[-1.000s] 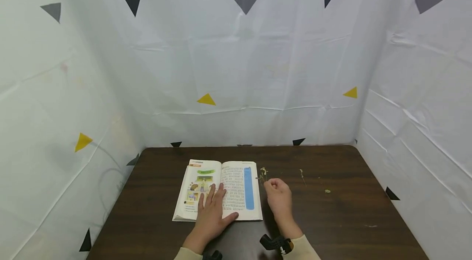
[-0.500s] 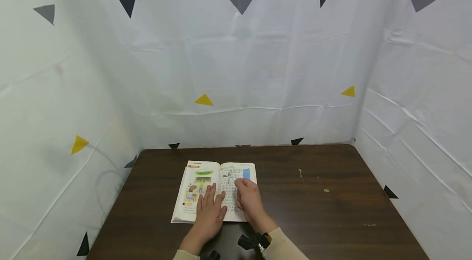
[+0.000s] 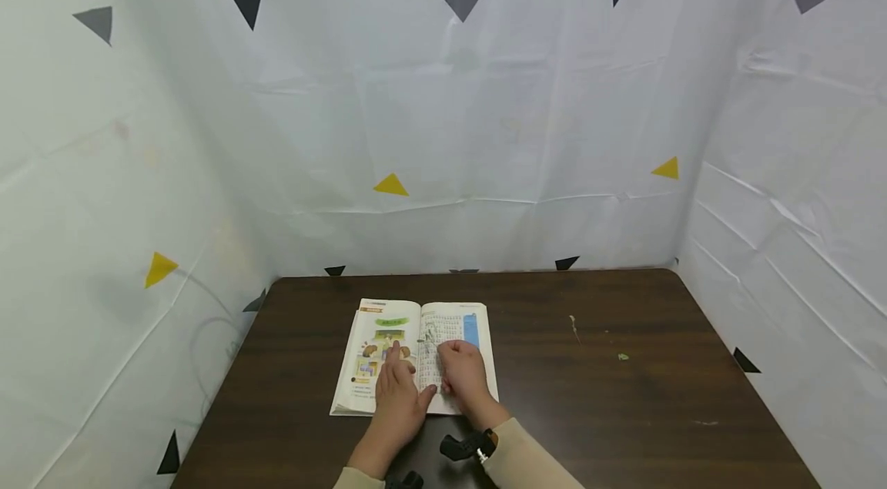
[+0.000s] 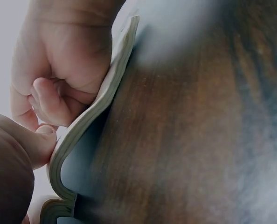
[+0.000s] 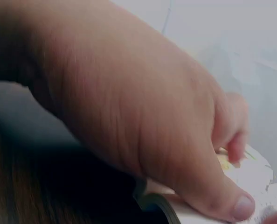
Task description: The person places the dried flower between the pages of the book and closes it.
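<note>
An open book [image 3: 353, 354] with printed pages lies on the dark wooden table. My left hand [image 3: 399, 400] rests on its left page near the spine, with the thumb reaching onto the right page. Over the right page, my right hand [image 3: 466, 373] pinches a thin dried flower sprig [image 3: 429, 332] by its stem, and the sprig's top overlaps the print near the spine. In the left wrist view, the right hand's lower fingers [image 4: 52, 100] are curled beside the left thumb [image 4: 43, 144]. The large left hand [image 5: 143, 107] fills much of the right wrist view.
To the book's right, another thin sprig [image 3: 574, 329] and a small pale-green bit [image 3: 623, 356] lie on the table [image 3: 589, 412]. A white sheet [image 3: 457, 127] with triangle prints walls in the back and sides.
My right hand has carried the sprig leftward from beside the book onto the right page. The left hand stays on the book, its spread fingers now closer together.
</note>
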Available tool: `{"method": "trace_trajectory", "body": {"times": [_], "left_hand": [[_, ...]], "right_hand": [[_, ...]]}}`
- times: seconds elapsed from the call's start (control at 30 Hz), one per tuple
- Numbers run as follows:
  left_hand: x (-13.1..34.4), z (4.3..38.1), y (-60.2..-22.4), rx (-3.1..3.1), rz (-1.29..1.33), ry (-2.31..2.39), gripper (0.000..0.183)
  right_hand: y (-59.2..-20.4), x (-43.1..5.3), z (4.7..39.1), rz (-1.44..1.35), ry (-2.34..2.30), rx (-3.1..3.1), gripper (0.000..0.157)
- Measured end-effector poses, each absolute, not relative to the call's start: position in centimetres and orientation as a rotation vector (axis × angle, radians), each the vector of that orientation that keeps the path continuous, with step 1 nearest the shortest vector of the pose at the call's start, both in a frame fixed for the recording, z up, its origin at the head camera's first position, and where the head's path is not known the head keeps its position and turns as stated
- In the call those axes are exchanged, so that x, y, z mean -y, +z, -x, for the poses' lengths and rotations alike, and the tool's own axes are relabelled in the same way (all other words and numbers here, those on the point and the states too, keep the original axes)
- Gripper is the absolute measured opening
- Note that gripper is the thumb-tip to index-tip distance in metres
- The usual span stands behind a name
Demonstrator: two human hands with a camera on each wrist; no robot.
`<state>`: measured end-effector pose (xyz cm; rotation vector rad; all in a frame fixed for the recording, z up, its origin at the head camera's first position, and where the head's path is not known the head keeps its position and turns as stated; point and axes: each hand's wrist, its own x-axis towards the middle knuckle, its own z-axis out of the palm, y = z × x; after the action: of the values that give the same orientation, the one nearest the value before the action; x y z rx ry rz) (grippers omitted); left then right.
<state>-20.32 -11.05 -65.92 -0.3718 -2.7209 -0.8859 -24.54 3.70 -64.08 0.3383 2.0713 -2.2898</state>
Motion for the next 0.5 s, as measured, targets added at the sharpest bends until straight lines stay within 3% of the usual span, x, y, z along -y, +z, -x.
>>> {"method": "trace_trajectory", "body": {"times": [0.3, 0.5], "left_hand": [[11.25, 20.33, -65.68, 2.760, 0.394, -0.985, 0.047], [11.41, 20.56, -66.12, 2.777, 0.394, -1.015, 0.049]], "right_hand": [[-63.65, -4.27, 24.82, -0.223, -2.233, -1.986, 0.033], [-63.72, -4.29, 24.56, -0.190, -2.237, -2.025, 0.029]]}}
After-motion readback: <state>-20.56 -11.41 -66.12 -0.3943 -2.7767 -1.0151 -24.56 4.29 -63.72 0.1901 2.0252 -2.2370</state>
